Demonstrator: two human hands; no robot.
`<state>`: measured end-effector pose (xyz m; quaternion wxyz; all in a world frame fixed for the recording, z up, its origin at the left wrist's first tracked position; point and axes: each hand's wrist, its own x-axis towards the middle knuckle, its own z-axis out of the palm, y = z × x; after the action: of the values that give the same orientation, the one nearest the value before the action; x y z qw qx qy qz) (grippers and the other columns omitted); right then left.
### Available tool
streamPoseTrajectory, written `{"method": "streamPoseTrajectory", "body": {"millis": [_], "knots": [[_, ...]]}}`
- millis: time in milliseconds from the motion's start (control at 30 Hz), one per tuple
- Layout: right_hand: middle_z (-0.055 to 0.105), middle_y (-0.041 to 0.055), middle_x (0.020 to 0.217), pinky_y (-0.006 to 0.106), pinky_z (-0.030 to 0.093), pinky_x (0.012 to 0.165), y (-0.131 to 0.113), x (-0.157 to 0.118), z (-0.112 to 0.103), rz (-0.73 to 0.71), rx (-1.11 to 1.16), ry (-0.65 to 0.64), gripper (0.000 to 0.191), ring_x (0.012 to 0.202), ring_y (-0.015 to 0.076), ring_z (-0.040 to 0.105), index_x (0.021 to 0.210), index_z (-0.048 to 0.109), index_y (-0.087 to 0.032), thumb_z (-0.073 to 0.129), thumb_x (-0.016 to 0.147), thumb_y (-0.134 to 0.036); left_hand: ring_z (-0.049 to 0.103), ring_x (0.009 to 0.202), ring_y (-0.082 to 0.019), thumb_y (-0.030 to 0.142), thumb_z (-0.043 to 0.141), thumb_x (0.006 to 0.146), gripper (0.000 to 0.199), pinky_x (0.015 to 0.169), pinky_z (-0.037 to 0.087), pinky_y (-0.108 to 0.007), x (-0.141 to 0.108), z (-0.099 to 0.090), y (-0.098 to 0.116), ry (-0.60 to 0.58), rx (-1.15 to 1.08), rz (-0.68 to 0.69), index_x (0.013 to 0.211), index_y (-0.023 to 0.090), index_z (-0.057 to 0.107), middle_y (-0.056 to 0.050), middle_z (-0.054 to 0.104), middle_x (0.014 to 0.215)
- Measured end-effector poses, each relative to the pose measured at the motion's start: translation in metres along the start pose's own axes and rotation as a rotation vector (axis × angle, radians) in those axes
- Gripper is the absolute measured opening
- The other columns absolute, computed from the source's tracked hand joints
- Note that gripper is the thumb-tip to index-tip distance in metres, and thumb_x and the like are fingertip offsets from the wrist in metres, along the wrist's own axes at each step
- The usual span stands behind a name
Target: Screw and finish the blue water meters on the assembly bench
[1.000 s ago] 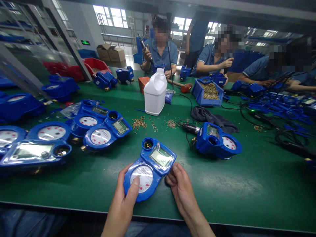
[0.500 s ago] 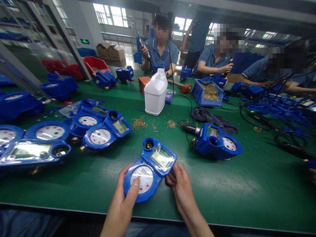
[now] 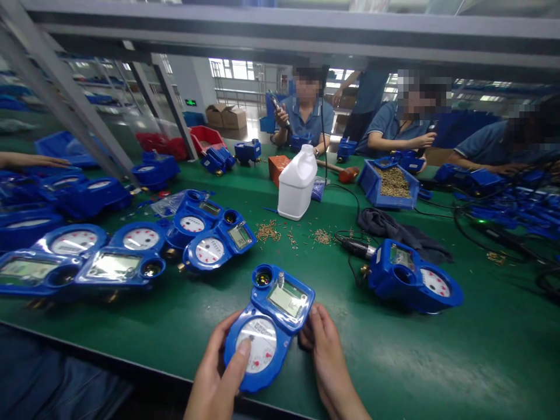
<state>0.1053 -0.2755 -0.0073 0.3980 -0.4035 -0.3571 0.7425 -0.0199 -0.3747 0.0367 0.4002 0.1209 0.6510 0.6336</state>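
Note:
A blue water meter [image 3: 272, 318] with a white round dial and a grey display is held low over the bench, tilted toward me. My left hand [image 3: 220, 367] grips its left side, thumb lying on the dial cover. At the display end, the curled fingers of my right hand [image 3: 327, 347] hold the right edge; their tips are hidden beneath the body. Another blue meter [image 3: 413, 277] lies to the right, close to a black power screwdriver [image 3: 356, 248]. Several more meters [image 3: 120, 262] stand in a row at left.
A white plastic jug [image 3: 297, 184] stands beyond loose brass screws [image 3: 322, 236]. Behind lie a mallet [image 3: 349, 174], a blue bin [image 3: 389, 198] of screws and a dark cloth [image 3: 405, 233]. Co-workers sit opposite; another person's hand [image 3: 44, 160] reaches in at left. A metal frame [image 3: 280, 35] crosses overhead.
My view has swung up and left, so the bench appears lower and further right, and a person's hand shows at the left edge. Both my hands keep their hold on the meter.

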Motion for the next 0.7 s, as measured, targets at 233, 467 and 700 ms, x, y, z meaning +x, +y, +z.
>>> {"method": "streamPoseTrajectory", "body": {"millis": [233,467,700], "knots": [[0.035,-0.0032,0.071,0.019,0.023,0.051,0.005,-0.006,0.024,0.150,0.118,-0.186,0.033,0.058,0.0068,0.026,0.096,0.057,-0.014,0.059,0.085,-0.045,0.066,0.095,-0.025,0.048,0.077,0.061,0.069,0.067,0.056,-0.020,0.023,-0.056,0.015,0.232,-0.169,-0.061,0.123,0.025,0.056,-0.004,0.068,0.110],[0.051,-0.0028,0.067,0.017,0.015,0.043,0.003,-0.007,0.004,0.234,0.232,-0.247,0.034,0.046,0.0026,0.020,0.104,0.051,-0.017,0.066,0.083,-0.040,0.067,0.091,-0.021,0.042,0.075,0.067,0.062,0.071,0.057,-0.019,0.052,-0.098,0.037,0.145,-0.109,-0.067,0.124,0.027,0.056,-0.003,0.067,0.111],[0.048,-0.0063,0.053,0.016,0.010,0.037,-0.003,-0.013,0.002,0.231,0.150,-0.295,0.031,0.039,0.0026,0.014,0.082,0.041,-0.020,0.054,0.090,-0.046,0.067,0.081,-0.017,0.041,0.076,0.066,0.064,0.066,0.055,-0.017,0.071,-0.100,0.048,0.035,-0.031,-0.048,0.123,0.022,0.056,-0.004,0.069,0.106]]}}
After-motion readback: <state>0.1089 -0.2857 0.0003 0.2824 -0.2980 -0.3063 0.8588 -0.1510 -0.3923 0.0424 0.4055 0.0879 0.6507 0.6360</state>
